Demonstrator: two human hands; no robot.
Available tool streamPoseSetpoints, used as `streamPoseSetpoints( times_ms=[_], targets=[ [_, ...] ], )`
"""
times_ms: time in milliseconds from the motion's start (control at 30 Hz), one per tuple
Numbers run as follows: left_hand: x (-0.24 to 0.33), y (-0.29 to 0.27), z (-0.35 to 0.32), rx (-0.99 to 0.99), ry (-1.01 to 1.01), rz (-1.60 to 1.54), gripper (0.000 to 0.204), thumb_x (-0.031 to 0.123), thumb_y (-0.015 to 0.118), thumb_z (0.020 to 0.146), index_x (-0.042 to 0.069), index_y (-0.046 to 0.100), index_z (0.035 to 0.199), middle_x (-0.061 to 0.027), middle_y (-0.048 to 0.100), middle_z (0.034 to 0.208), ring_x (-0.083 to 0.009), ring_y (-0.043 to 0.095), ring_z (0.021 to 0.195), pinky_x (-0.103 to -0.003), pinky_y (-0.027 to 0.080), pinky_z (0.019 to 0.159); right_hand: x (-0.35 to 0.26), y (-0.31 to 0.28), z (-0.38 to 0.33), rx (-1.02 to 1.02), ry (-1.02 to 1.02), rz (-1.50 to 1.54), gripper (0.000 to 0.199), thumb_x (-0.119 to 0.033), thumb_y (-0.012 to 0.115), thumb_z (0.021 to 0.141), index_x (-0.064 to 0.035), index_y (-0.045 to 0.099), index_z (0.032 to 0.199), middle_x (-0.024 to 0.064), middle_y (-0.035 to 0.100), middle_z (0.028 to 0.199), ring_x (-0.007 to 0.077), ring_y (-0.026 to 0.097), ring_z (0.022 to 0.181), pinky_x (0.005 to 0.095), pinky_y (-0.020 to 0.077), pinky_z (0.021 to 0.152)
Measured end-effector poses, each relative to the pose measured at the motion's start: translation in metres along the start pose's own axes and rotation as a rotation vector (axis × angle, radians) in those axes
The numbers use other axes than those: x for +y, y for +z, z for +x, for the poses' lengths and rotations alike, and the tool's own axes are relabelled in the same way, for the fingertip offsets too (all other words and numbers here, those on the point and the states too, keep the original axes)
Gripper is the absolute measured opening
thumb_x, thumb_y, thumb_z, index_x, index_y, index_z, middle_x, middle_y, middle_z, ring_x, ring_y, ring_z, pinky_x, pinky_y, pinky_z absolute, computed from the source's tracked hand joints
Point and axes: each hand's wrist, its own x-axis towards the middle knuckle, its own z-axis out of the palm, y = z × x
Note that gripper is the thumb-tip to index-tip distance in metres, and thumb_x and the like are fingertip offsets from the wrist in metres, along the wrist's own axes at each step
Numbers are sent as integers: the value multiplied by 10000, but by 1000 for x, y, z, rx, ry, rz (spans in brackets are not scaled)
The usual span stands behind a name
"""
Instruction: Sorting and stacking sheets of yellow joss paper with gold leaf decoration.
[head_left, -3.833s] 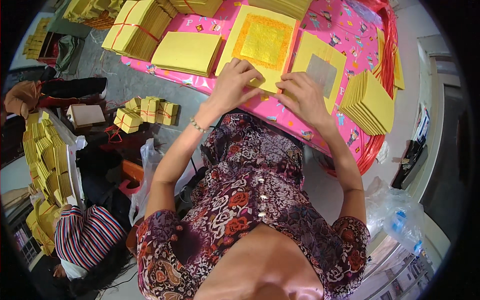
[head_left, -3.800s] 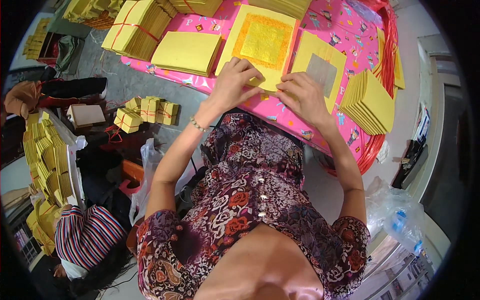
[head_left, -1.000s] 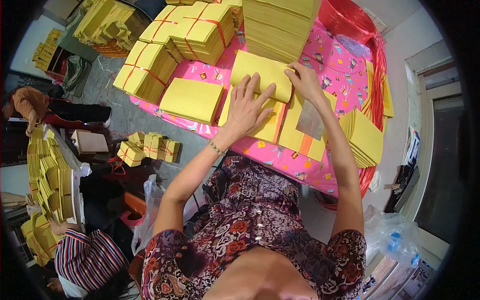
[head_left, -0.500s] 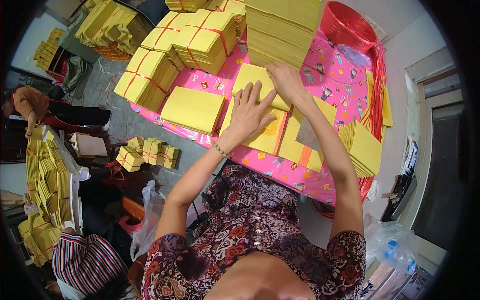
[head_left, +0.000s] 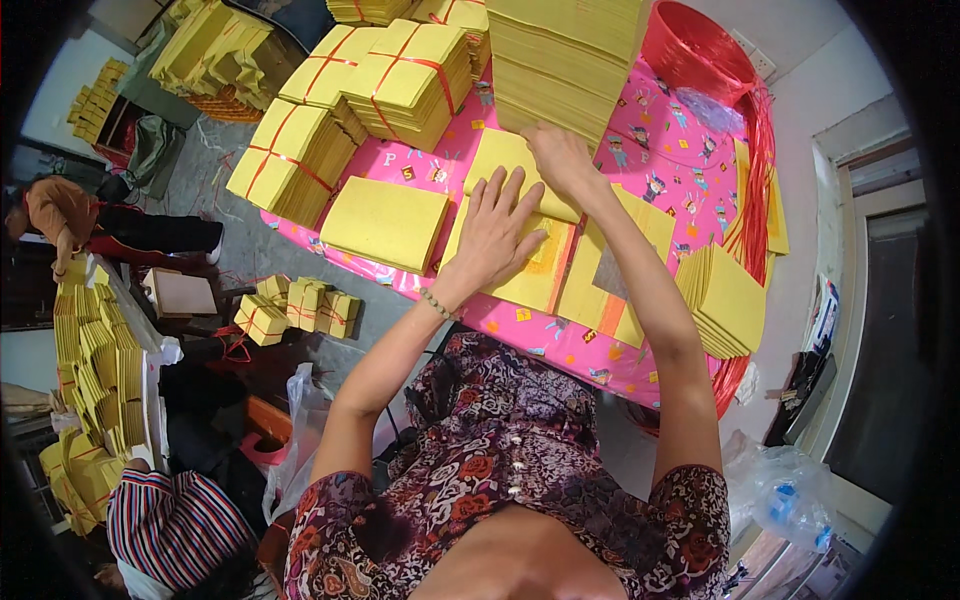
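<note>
My left hand [head_left: 495, 230] lies flat with its fingers spread, holding down a folded sheet of yellow paper [head_left: 500, 152]. At the sheet's far edge, close to the foot of a tall yellow paper stack [head_left: 555, 80], my right hand [head_left: 560, 160] has its fingers bent together on the paper; the fingertips are partly hidden. Below the folded part lies yellow paper with an orange printed band [head_left: 562, 262]. Beneath my right forearm is another yellow piece [head_left: 640, 225] with a grey-brown patch and an orange strip.
A low yellow paper pile [head_left: 385, 222] lies to the left, before bundles tied with red strips [head_left: 410, 80]. More folded paper [head_left: 725, 300] leans at the right, near hanging red strips [head_left: 760, 180] and a red tub [head_left: 695, 50]. Two people [head_left: 175, 530] are at the far left.
My right hand has slid slightly left along the far edge of the yellow paper. My left hand stays nearly in place, pressing flat.
</note>
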Motion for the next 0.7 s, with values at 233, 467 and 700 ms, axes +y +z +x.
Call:
streamPoseSetpoints(
  times_ms=[233,467,700],
  targets=[
    [1,0,-2,-2,-13,-35,626,449,544,966,118,434,1485,-234,381,1497,-417,275,1442,-544,181,1198,-13,6,-1,28,85,-25,248,-81,524,916,-7,641,1122,218,633,1101,424,632,1033,522,518,861],
    [2,-5,-4,-53,-16,52,657,515,540,959,129,444,1483,-230,407,1482,-432,280,1436,-562,188,1191,-19,12,-4,95,86,-47,234,-19,556,836,12,593,1065,205,608,1086,392,619,1049,516,524,854],
    [3,-5,-8,-44,-18,41,651,534,547,948,183,450,1487,-234,367,1520,-462,301,1412,-586,223,1167,-17,12,-3,123,60,-41,242,-37,542,856,9,595,1088,209,612,1088,389,615,1056,514,520,857]
  ],
)
